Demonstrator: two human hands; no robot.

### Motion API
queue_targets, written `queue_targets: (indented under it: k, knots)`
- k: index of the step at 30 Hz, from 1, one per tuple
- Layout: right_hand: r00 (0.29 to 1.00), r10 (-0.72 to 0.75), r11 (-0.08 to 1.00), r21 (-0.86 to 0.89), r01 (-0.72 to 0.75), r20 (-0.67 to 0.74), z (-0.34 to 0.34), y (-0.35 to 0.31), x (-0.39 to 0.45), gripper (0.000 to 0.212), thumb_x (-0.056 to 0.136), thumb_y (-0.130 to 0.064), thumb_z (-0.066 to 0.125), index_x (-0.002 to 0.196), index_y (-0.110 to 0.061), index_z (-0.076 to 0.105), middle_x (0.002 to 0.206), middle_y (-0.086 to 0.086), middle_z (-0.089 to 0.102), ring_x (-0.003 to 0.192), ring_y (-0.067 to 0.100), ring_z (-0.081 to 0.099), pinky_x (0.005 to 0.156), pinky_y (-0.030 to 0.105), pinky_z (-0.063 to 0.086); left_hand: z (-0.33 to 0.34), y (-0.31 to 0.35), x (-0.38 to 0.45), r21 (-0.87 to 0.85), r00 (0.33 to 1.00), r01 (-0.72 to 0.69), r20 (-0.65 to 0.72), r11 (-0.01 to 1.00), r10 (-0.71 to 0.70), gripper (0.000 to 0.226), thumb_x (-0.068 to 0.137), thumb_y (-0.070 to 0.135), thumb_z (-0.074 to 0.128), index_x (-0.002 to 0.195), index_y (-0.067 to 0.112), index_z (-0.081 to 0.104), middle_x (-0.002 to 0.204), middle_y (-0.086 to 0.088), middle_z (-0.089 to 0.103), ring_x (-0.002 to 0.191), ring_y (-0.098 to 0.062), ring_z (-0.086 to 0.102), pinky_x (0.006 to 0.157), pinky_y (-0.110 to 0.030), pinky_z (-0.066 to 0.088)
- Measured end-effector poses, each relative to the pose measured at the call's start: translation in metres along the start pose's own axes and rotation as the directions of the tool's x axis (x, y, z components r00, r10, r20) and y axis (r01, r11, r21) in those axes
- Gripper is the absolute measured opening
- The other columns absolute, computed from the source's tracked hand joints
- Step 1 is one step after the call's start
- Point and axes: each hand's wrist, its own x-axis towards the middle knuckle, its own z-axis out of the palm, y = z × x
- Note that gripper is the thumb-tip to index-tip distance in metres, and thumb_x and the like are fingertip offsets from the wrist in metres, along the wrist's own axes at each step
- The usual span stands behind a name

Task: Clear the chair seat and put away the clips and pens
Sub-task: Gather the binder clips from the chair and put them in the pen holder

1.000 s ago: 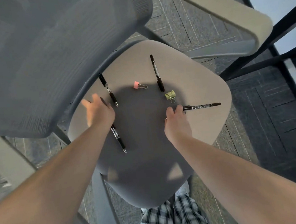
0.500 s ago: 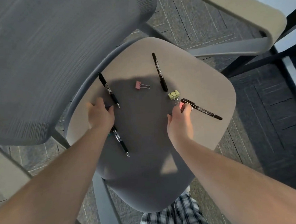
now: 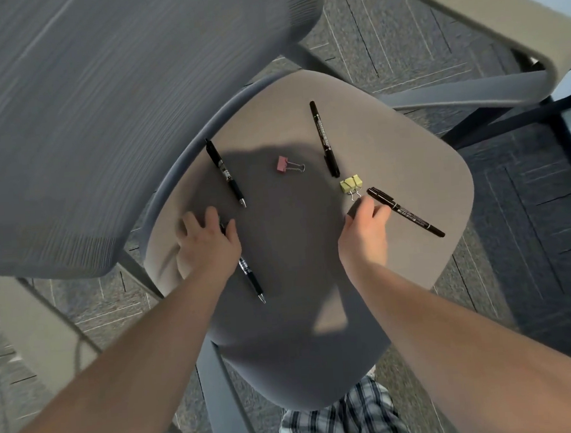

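Note:
The beige chair seat (image 3: 408, 160) carries pens and clips. A black pen (image 3: 225, 173) lies at its left, a black marker (image 3: 324, 139) at the back, and a second marker (image 3: 407, 214) slants at the right. A pink binder clip (image 3: 285, 165) sits mid-seat and a yellow binder clip (image 3: 351, 184) to its right. My left hand (image 3: 208, 245) covers the top of another black pen (image 3: 252, 281), with thumb and forefinger on either side of it. My right hand (image 3: 366, 234) rests on the seat, fingertips just below the yellow clip's wire handle and beside the slanted marker's end.
The grey mesh backrest (image 3: 101, 111) looms at the upper left, close over the seat. A beige armrest (image 3: 500, 22) crosses the upper right and another (image 3: 31, 318) sits at the left. Dark table legs (image 3: 493, 117) stand at the right on grey carpet tiles (image 3: 548, 231). Checked trousers (image 3: 342, 422) show below.
The marker at the right turned from level to slanting as my right hand reached it. My left hand came down over the top of the lower pen.

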Motion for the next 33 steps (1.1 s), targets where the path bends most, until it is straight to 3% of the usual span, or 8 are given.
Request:
queue_targets:
  k: [3,7,12,18,21,24,28,33]
  knots:
    - [1.0,0.014,0.999,-0.043,-0.013,0.023,0.001,0.0,0.001,0.014,0.099,-0.009,0.039,0.107,0.001,0.045,0.122,0.019,0.038,0.083,0.042,0.055,0.064,0.033,0.034,0.003,0.002,-0.003,-0.002,1.0,0.014,-0.005,1.0,-0.014,0.045,0.096,0.035,0.039,0.133,0.011,0.034,0.137,-0.024,0.03,0.116,-0.047,0.042,0.086,-0.049,0.045]
    - [0.999,-0.027,0.999,-0.016,0.028,0.041,0.0,0.004,-0.003,0.015,0.098,-0.01,0.04,0.101,0.002,0.048,0.121,0.021,0.037,0.067,0.035,0.043,0.064,0.033,0.034,0.006,0.01,-0.01,-0.065,1.0,0.02,0.006,0.998,-0.02,0.04,0.096,0.026,0.044,0.129,0.004,0.036,0.134,-0.025,0.032,0.11,-0.047,0.045,0.082,-0.049,0.044]
    - [0.995,-0.055,0.998,0.001,0.055,0.085,-0.004,0.003,-0.005,0.01,0.096,-0.007,0.039,0.095,-0.001,0.047,0.119,0.018,0.036,0.064,0.034,0.041,0.064,0.032,0.034,0.003,0.014,-0.007,-0.244,0.994,0.102,-0.004,0.964,-0.106,0.033,0.091,0.018,0.049,0.119,0.004,0.041,0.126,-0.024,0.039,0.109,-0.047,0.047,0.085,-0.05,0.044]
    - [0.976,-0.197,0.98,0.048,0.193,0.091,-0.005,0.006,-0.012,0.019,0.097,-0.014,0.047,0.102,0.004,0.048,0.139,0.023,0.034,0.085,0.041,0.056,0.073,0.036,0.043,-0.01,0.012,0.004,-0.352,0.997,-0.001,-0.078,0.936,-0.029,0.013,0.09,0.006,0.04,0.102,0.004,0.045,0.105,-0.023,0.055,0.088,-0.04,0.054,0.067,-0.036,0.035]
    - [0.97,-0.223,0.972,0.095,0.214,0.094,-0.009,-0.003,-0.009,0.016,0.097,-0.014,0.047,0.098,0.002,0.048,0.113,0.016,0.047,0.076,0.032,0.048,0.067,0.028,0.035,-0.017,0.014,0.01,-0.375,0.99,-0.052,-0.142,0.926,-0.002,0.012,0.092,0.009,0.041,0.102,0.005,0.046,0.102,-0.019,0.056,0.089,-0.037,0.054,0.067,-0.036,0.036]
    - [0.974,-0.222,0.959,0.188,0.211,0.037,-0.014,-0.016,0.0,0.01,0.096,-0.01,0.042,0.086,-0.01,0.041,0.087,0.008,0.043,0.073,0.023,0.038,0.06,0.022,0.022,-0.026,0.027,0.018,-0.395,0.985,-0.128,-0.161,0.91,0.068,0.015,0.09,0.01,0.045,0.102,0.004,0.05,0.1,-0.018,0.059,0.092,-0.036,0.055,0.074,-0.04,0.043]
    - [0.984,-0.178,0.949,0.265,0.17,0.006,-0.023,-0.027,0.012,0.011,0.095,-0.008,0.038,0.098,-0.002,0.046,0.091,0.021,0.057,0.08,0.037,0.05,0.064,0.03,0.031,-0.031,0.057,0.023,-0.35,0.977,-0.21,-0.103,0.913,0.185,0.018,0.09,0.019,0.052,0.1,0.006,0.056,0.096,-0.017,0.066,0.092,-0.036,0.06,0.072,-0.037,0.044]
    - [0.995,-0.088,0.954,0.29,0.07,0.046,-0.031,-0.032,0.032,0.025,0.093,-0.021,0.054,0.112,-0.007,0.044,0.09,0.009,0.057,0.083,0.031,0.054,0.067,0.03,0.035,-0.029,0.09,0.03,-0.353,0.956,-0.263,0.028,0.898,0.292,0.055,0.086,0.036,0.063,0.134,0.018,0.044,0.127,-0.011,0.059,0.116,-0.03,0.054,0.091,-0.032,0.042]
